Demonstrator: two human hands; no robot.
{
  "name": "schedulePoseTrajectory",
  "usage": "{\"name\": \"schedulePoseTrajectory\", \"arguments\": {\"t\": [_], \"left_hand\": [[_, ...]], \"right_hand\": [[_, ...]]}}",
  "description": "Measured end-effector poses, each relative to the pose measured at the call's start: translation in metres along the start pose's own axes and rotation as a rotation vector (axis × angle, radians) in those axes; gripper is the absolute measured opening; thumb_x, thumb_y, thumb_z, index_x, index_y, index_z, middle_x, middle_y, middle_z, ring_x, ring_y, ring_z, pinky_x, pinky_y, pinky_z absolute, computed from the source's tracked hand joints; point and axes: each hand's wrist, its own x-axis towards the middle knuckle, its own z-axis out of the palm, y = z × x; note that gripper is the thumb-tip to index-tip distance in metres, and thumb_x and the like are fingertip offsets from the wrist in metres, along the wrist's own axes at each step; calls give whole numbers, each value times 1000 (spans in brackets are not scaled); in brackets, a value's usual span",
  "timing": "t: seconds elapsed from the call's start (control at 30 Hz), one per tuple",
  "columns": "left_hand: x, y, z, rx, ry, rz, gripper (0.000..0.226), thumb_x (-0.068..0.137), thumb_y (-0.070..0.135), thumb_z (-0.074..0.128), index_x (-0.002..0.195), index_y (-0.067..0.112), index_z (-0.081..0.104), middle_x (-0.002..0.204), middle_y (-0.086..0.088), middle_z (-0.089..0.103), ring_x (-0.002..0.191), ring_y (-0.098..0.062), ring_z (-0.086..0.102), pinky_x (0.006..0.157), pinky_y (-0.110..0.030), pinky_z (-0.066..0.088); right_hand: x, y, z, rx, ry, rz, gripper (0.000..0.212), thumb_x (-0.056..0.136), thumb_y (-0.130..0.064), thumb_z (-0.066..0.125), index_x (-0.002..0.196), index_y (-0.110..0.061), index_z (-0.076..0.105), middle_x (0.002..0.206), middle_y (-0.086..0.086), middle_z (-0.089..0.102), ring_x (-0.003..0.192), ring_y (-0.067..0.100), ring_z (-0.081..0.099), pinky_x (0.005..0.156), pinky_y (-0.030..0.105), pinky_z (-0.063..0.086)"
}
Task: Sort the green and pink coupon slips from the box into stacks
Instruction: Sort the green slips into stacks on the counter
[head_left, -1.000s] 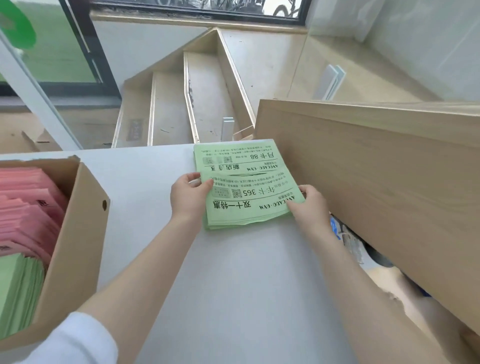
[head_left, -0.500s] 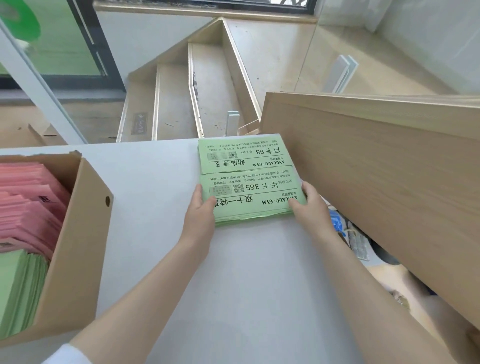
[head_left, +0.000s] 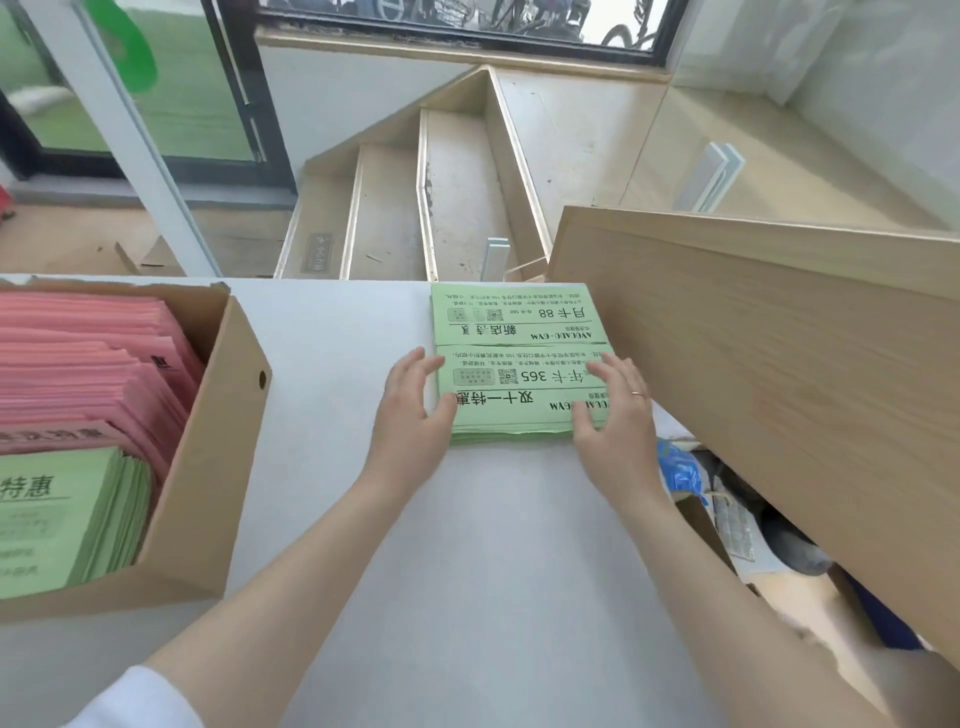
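A stack of green coupon slips (head_left: 519, 358) lies on the white table (head_left: 467, 571) by its far edge, next to a wooden board. My left hand (head_left: 413, 410) rests at the stack's left side, fingers straight, thumb on the near left corner. On the near right part of the stack lies my right hand (head_left: 613, 410), a ring on one finger, fingers spread loosely over the top slip. At the left, the cardboard box (head_left: 208, 467) holds pink slips (head_left: 88, 364) and green slips (head_left: 62, 519) standing on edge.
A large wooden board (head_left: 779, 374) leans over the table's right side, close to the stack. Under it lie a blue bag (head_left: 680, 467) and dark clutter. Beyond the table's far edge, stairs (head_left: 415, 208) drop away.
Both hands have loosened from the stack's near corners; the fingers now lie straighter on and beside it. The stack sits squared against the board. The camera has tilted up a little.
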Motion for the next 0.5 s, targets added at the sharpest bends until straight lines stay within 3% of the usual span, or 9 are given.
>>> {"name": "schedulePoseTrajectory", "arguments": {"t": [0.07,0.13,0.17,0.23,0.33,0.4,0.5], "left_hand": [[-16,15,-18,-14,63,84,34,90,2,45,121,14,53,134,3,45,106,-6,55,80,-7,42],[-30,26,-46,-24,140,116,37,88,-2,41,113,22,55,119,7,56,88,6,58,60,-4,40],[-37,30,-62,-26,178,141,38,87,-2,41,108,26,55,113,11,59,85,6,59,57,-6,40],[-53,39,-99,-10,227,223,35,85,2,44,104,30,55,104,16,63,82,3,62,62,-8,41],[-73,39,-150,68,258,322,28,85,5,48,102,24,58,94,15,66,77,0,64,64,-5,40],[-83,30,-181,159,239,356,24,83,11,49,97,27,59,90,15,66,74,-3,64,66,-6,41],[-90,6,-235,279,193,365,24,79,12,50,93,30,59,85,17,66,75,-3,64,71,-7,44]], "right_hand": [[-8,-31,10,86,-87,-165,28,85,1,56,112,-7,59,137,6,47,134,22,34,110,24,21],[-13,-66,23,185,-162,-269,24,84,-1,58,107,-9,61,133,3,49,129,18,40,105,20,25],[-16,-84,30,239,-181,-298,24,84,-3,57,106,-10,61,133,2,48,128,17,41,104,21,27],[-24,-120,42,336,-213,-361,24,82,-9,55,105,-14,61,131,-1,48,124,13,43,101,25,33],[-45,-164,57,401,-316,-473,23,81,-10,52,100,-15,63,123,-4,51,117,6,46,95,17,37],[-60,-189,67,389,-381,-563,21,81,-8,52,96,-14,65,115,-4,55,111,6,50,93,11,35],[-82,-222,86,418,-449,-644,19,80,-5,52,90,-11,67,104,-4,60,100,8,57,89,15,42]]}}
